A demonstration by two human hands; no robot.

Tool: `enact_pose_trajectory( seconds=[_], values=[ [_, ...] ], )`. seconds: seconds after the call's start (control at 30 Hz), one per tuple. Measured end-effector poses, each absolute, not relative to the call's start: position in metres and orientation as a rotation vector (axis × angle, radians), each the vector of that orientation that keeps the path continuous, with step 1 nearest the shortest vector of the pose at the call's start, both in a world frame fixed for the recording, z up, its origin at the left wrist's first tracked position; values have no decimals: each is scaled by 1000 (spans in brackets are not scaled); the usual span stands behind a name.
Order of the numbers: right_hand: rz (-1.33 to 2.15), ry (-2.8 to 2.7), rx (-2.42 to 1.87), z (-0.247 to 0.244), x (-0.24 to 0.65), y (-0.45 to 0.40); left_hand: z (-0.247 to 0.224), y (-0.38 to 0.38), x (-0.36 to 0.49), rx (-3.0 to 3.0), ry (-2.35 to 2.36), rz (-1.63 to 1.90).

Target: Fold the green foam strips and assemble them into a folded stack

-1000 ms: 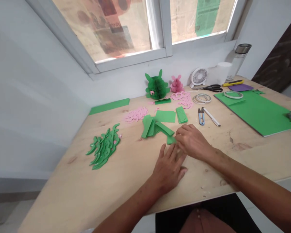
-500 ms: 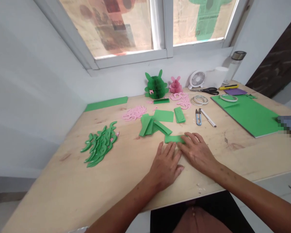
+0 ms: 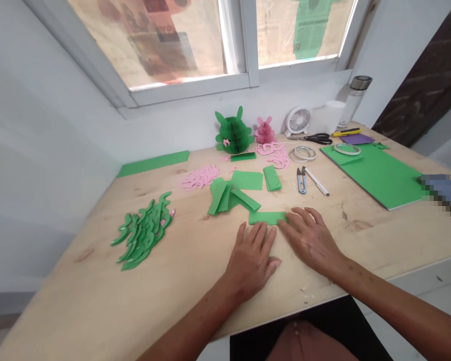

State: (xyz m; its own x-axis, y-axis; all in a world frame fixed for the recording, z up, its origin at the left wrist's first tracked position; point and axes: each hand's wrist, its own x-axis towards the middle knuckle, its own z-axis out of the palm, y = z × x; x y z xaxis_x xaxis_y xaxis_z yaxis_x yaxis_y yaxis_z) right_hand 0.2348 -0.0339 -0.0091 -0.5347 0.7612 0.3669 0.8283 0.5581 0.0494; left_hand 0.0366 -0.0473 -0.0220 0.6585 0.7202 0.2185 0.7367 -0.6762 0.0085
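Note:
A narrow green paper strip (image 3: pixel 266 217) lies flat on the wooden table in front of me. My left hand (image 3: pixel 252 260) rests palm down with its fingertips at the strip's near edge, fingers spread. Over the strip's right end lie the fingertips of my right hand (image 3: pixel 311 239), also flat and spread. Just beyond are several folded green strips in a loose heap (image 3: pixel 225 196), a green rectangle (image 3: pixel 247 180) and a small green stack (image 3: pixel 272 178) with drawn lines.
Green cutouts (image 3: pixel 146 230) are piled at the left, pink cutouts (image 3: pixel 200 178) behind. Blue snips (image 3: pixel 301 181) and a white pen (image 3: pixel 316 181) lie ahead. Farther back stand a green paper figure (image 3: pixel 234 134), a fan (image 3: pixel 298 121) and a bottle (image 3: pixel 355 103); a green sheet (image 3: pixel 383 175) lies right.
The view has shifted slightly, so the table items appear farther left. My right hand has slid a little to the right along the strip, baring more of it.

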Motion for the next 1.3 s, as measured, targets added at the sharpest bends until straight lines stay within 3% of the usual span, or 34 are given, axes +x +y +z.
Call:
enact_pose_trajectory(
  seconds=[1.3],
  values=[
    [-56, -2359, -1407, -16, 234, -28, -20, -34, 38, -2841, -1304, -378]
  ],
)
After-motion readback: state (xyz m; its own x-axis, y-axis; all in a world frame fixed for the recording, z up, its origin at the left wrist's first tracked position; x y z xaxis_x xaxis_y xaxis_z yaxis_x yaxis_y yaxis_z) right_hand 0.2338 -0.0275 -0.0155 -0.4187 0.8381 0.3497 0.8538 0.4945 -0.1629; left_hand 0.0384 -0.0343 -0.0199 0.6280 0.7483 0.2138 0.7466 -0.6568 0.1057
